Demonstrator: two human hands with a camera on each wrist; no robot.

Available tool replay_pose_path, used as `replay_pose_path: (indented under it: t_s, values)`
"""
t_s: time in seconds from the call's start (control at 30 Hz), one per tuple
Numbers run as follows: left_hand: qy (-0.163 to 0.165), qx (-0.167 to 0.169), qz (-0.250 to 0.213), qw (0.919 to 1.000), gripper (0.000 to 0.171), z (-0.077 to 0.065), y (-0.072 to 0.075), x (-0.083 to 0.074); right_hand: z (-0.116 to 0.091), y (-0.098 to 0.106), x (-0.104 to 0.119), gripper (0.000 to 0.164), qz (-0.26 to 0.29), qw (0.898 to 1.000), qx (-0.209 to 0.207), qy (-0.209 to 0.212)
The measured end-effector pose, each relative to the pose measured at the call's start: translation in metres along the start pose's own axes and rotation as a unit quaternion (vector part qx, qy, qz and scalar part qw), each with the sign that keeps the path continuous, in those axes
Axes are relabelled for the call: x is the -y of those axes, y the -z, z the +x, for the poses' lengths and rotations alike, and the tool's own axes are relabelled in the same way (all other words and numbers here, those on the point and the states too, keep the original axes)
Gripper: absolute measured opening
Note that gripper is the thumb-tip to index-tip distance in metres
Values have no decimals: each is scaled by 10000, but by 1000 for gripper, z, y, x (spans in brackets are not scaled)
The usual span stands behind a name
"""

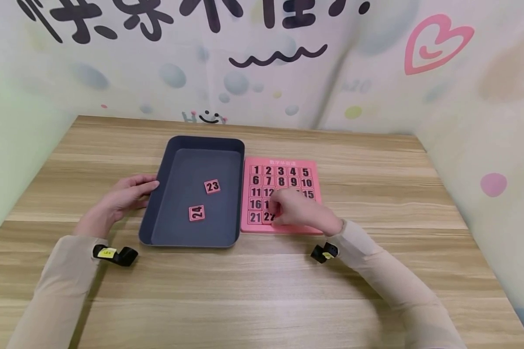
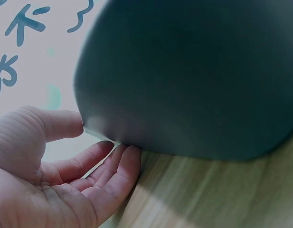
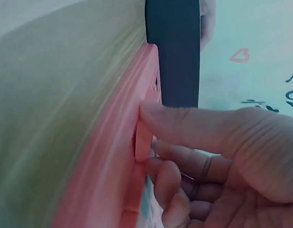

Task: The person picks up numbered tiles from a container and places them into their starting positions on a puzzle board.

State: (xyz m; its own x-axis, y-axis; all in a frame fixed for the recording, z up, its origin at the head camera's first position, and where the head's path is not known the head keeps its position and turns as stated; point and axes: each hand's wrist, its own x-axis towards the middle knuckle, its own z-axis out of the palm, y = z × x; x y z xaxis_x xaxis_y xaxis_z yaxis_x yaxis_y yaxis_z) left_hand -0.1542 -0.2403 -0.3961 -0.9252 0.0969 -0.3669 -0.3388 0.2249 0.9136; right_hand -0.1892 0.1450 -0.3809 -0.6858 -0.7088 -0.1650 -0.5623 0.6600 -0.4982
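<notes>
My left hand (image 1: 124, 196) holds the left rim of a dark grey tray (image 1: 181, 172), thumb at the edge and fingertips against the outer wall. Inside the tray lie two pink number tiles, the 23 tile (image 1: 211, 186) and the 24 tile (image 1: 196, 213), the latter turned sideways. A pink number puzzle board (image 1: 281, 230) sits against the tray's right side, with number tiles in rows. Over its lower part, my right hand (image 1: 299, 208) pinches the 22 tile (image 1: 268, 217) in the bottom row. That tile (image 3: 144, 142) stands tilted up under the thumb in the right wrist view. The hand hides several middle tiles.
Tray and board rest on a wooden table (image 1: 244, 300). Behind it rises a wall (image 1: 126, 87) with printed writing and bubbles. Each wrist wears a black camera mount, one at the left sleeve (image 1: 58, 276) and one at the right sleeve (image 1: 388, 271).
</notes>
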Motion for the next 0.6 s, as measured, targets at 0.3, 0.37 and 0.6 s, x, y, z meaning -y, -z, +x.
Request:
replay_pose_path:
  t_s: [0.3, 0.37, 0.6]
  values:
    - [3, 14, -38, 10000, 56, 0, 0, -1, 2, 1, 3, 16, 156, 9998, 118, -77]
    - [1, 31, -18, 10000, 57, 0, -1, -1, 3, 4, 4, 15, 109, 9999, 47, -34]
    - [11, 50, -27, 10000, 62, 0, -2, -1, 25, 20, 20, 16, 603, 9941, -495, 752]
